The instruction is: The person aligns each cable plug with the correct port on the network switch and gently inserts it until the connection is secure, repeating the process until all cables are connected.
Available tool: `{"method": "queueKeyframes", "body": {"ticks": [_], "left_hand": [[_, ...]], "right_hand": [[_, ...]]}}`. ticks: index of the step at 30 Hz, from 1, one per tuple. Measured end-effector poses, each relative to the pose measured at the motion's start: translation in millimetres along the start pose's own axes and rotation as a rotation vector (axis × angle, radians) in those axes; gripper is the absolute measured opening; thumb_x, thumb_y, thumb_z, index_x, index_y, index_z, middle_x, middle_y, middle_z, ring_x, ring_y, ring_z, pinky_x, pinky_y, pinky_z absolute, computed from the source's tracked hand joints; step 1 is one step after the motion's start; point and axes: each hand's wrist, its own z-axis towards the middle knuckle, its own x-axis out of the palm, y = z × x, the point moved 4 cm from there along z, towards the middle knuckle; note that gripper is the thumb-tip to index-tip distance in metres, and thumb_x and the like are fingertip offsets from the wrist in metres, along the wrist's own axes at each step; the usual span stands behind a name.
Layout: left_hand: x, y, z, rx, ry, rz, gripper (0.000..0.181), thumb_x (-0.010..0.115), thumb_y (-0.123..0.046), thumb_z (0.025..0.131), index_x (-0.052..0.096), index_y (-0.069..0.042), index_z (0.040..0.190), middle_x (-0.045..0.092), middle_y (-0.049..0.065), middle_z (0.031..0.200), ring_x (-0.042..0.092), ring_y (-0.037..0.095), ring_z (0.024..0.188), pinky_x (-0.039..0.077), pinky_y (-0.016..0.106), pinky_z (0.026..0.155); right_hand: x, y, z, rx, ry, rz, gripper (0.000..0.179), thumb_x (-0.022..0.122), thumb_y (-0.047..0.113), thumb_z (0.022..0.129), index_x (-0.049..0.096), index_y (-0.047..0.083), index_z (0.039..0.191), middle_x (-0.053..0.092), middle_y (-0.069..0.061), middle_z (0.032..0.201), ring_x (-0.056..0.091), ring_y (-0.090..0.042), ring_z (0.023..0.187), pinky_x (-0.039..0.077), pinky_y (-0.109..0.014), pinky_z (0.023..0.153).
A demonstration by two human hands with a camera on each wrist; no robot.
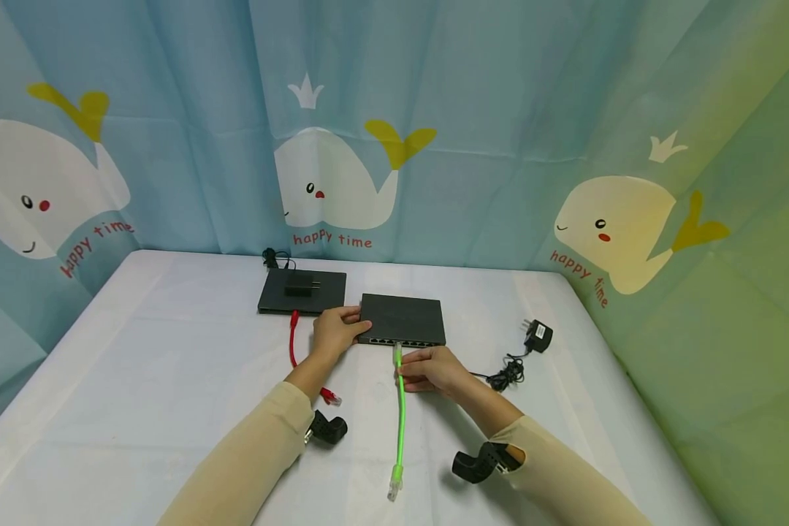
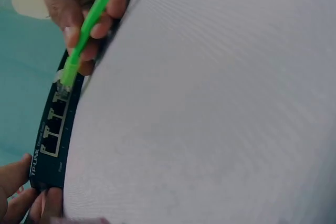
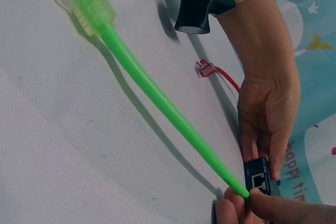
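Observation:
A black network switch (image 1: 402,315) lies on the white table, its row of ports facing me. My left hand (image 1: 333,332) grips its left end, thumb on top. With thumb and fingers my right hand (image 1: 436,369) pinches a short green network cable (image 1: 402,420) just behind one plug. That plug (image 2: 66,77) is at a port in the middle of the row; how deep it sits I cannot tell. Toward me runs the cable's free end, with a clear plug (image 1: 394,488). In the left wrist view, several ports (image 2: 50,142) to the side of the plug show unfilled.
Behind my left hand lies a second black box (image 1: 272,294) with a power adapter (image 1: 299,285) on top. A red network cable (image 1: 292,340) runs from its front under my left forearm. Another adapter (image 1: 539,336) with a coiled cord (image 1: 508,374) lies at right. A curtain (image 1: 486,95) hangs behind.

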Motion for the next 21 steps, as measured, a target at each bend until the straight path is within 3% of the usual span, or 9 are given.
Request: {"method": "queueKeyframes", "body": {"ticks": [8,21], "left_hand": [[0.6,0.9,-2.2,0.039,0.014,0.011,0.043,0.078,-0.013,0.086,0.068,-0.007,0.127,0.07,0.014,0.118,0.071,0.02,0.09,0.058,0.021,0.06],[0.0,-3.7,-4.2,0.106,0.044,0.051,0.042,0.075,-0.013,0.088,0.066,-0.004,0.128,0.07,0.016,0.119,0.07,0.025,0.101,0.059,0.021,0.062]], "right_hand": [[2.6,-1.3,5.3,0.009,-0.073,0.042,0.027,0.069,-0.004,0.088,0.066,-0.014,0.113,0.073,-0.008,0.077,0.069,-0.012,0.064,0.061,-0.026,0.063],[3.1,0.0,14.5,-0.013,-0.16,0.052,0.018,0.066,-0.005,0.087,0.07,-0.014,0.102,0.07,-0.007,0.071,0.068,-0.013,0.062,0.061,-0.026,0.062]]}}
